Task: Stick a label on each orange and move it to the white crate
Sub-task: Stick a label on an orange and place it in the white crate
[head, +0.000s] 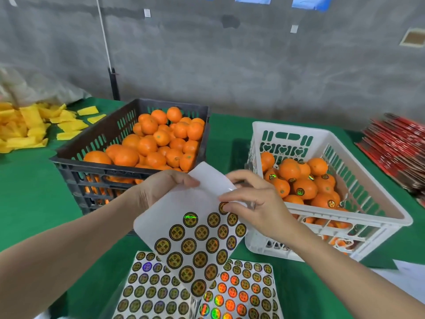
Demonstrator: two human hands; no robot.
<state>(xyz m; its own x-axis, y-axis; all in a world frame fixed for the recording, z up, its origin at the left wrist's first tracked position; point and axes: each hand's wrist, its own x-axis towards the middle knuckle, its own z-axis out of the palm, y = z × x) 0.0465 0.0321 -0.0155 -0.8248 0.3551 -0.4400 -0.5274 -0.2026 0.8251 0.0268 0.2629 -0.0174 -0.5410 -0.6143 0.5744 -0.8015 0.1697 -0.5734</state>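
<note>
Just left of the white crate: label sheet gripped at its top edge by left hand, fingers curled round it. Right hand pinching 1 round gold label at the sheet's right edge. Label characters too small to read. Oranges in black crate farther left; labelled oranges inside the white crate.

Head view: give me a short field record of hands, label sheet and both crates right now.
left hand: grips the label sheet at its top edge
right hand: pinches a label at the sheet's right edge
black crate: full of oranges, no labels seen
white crate: partly filled with labelled oranges
table: spare label sheets at near edge
</note>
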